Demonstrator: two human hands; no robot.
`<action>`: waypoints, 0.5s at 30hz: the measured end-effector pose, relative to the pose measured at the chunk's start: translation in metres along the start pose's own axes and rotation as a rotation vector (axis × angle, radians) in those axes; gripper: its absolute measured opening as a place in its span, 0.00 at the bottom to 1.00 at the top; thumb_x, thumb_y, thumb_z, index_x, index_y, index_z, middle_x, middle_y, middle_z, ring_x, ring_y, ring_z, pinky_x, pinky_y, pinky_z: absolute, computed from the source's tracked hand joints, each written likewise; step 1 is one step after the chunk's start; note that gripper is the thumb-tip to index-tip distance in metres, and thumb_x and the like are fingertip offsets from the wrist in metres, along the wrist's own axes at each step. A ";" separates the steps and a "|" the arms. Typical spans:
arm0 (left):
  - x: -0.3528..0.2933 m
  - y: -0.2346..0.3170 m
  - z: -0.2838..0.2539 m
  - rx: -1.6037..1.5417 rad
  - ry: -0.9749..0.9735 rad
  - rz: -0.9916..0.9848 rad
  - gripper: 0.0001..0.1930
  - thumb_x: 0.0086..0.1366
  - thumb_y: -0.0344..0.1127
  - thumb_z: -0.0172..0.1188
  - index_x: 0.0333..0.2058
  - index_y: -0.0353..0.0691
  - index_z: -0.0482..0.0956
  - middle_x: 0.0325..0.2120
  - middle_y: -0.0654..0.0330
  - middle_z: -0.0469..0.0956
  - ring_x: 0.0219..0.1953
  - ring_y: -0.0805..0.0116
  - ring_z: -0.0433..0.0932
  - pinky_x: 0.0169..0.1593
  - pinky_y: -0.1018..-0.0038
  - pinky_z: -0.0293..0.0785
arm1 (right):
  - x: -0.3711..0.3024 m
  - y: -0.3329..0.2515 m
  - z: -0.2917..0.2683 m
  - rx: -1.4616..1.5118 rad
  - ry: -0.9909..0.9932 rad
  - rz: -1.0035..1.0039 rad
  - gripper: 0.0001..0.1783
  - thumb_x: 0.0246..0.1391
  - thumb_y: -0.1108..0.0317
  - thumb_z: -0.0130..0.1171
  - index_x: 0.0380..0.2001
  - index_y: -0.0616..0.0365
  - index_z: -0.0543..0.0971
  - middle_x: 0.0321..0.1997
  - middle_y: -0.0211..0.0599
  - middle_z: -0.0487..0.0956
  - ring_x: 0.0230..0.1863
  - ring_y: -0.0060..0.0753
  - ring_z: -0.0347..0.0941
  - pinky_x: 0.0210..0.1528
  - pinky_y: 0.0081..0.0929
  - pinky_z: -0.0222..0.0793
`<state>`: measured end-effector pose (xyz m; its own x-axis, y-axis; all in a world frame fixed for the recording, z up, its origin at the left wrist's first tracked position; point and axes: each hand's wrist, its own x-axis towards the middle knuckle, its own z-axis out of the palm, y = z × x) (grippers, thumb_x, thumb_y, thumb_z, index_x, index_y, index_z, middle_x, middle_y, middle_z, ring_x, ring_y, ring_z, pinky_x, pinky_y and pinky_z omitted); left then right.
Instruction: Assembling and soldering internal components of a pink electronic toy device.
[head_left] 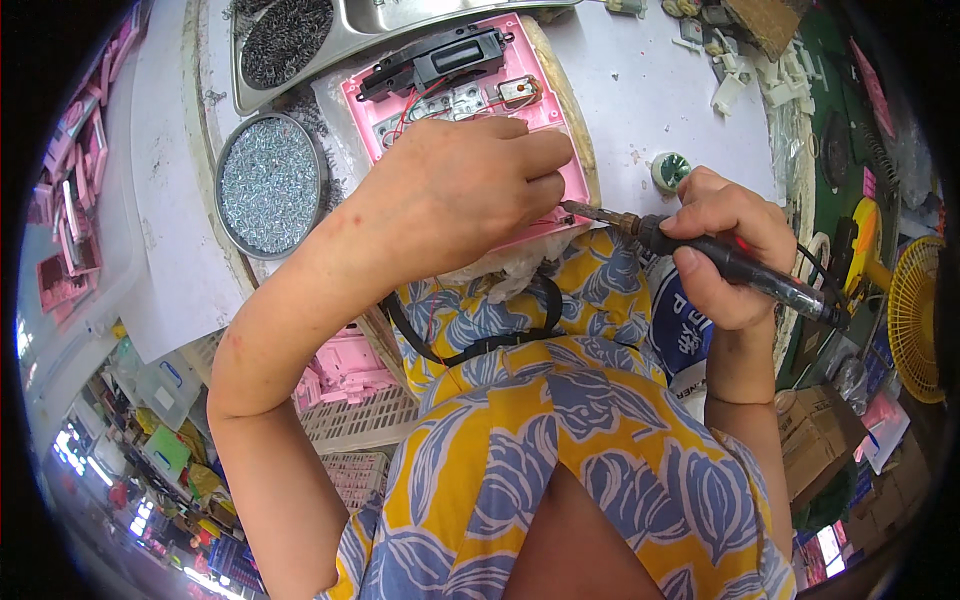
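Note:
My right hand (735, 245) is wrapped round the black handle of a soldering iron (715, 262), with a cord running off behind it. The iron's metal tip points left, close to the fingers of my left hand (480, 185). That left hand is closed over a pink plastic casing (573, 165), and what its fingers pinch is hidden from view. Inside the casing are a black plastic module (455, 58), metal plates (450, 103), thin red wires and a small motor-like part (518, 92). A little beyond my right hand stands a small round tub (668, 170) with green and white in it.
At the left are a round tin of small silvery pins (268, 185) and a metal tray (350, 18) holding dark screws or springs (288, 42). White plastic parts (735, 80) lie far right. A yellow fan (915, 318) stands at the right edge, near a cardboard box (815, 440).

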<state>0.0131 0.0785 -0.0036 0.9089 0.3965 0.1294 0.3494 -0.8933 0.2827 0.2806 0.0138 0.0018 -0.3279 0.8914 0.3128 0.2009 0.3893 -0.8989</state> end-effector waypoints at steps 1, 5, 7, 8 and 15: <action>0.000 0.000 0.000 -0.001 0.014 0.002 0.09 0.54 0.34 0.61 0.36 0.46 0.80 0.38 0.68 0.75 0.39 0.69 0.79 0.32 0.71 0.78 | 0.000 -0.001 0.000 -0.002 -0.005 0.012 0.10 0.39 0.72 0.65 0.29 0.64 0.81 0.20 0.33 0.74 0.18 0.24 0.62 0.21 0.24 0.55; 0.001 0.000 0.000 -0.008 -0.020 -0.003 0.09 0.55 0.34 0.60 0.36 0.46 0.80 0.38 0.68 0.75 0.39 0.69 0.79 0.33 0.72 0.78 | 0.001 -0.001 0.001 -0.030 -0.023 0.009 0.10 0.39 0.73 0.66 0.29 0.64 0.82 0.19 0.32 0.73 0.18 0.24 0.62 0.22 0.24 0.55; 0.000 0.002 -0.001 -0.008 -0.018 -0.013 0.09 0.55 0.34 0.60 0.36 0.46 0.80 0.38 0.68 0.75 0.39 0.69 0.79 0.33 0.72 0.78 | 0.001 -0.001 0.002 -0.042 -0.024 -0.001 0.10 0.39 0.73 0.66 0.29 0.64 0.82 0.19 0.32 0.72 0.18 0.24 0.63 0.22 0.24 0.55; -0.001 0.002 -0.001 -0.007 -0.018 -0.019 0.09 0.55 0.34 0.60 0.36 0.46 0.80 0.37 0.68 0.75 0.39 0.69 0.79 0.33 0.72 0.78 | 0.002 -0.002 0.003 -0.041 -0.020 0.002 0.10 0.39 0.73 0.66 0.29 0.64 0.82 0.19 0.32 0.72 0.18 0.24 0.63 0.22 0.24 0.55; 0.001 -0.001 0.000 -0.018 -0.018 -0.002 0.09 0.55 0.35 0.62 0.36 0.45 0.80 0.38 0.67 0.75 0.38 0.67 0.79 0.32 0.70 0.78 | -0.024 -0.016 -0.035 0.009 0.149 0.096 0.14 0.46 0.69 0.66 0.35 0.67 0.78 0.28 0.36 0.73 0.27 0.24 0.65 0.30 0.22 0.58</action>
<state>0.0138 0.0800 -0.0038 0.9121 0.3945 0.1112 0.3475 -0.8883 0.3004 0.3174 -0.0058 0.0197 -0.1669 0.9492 0.2666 0.2159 0.2990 -0.9295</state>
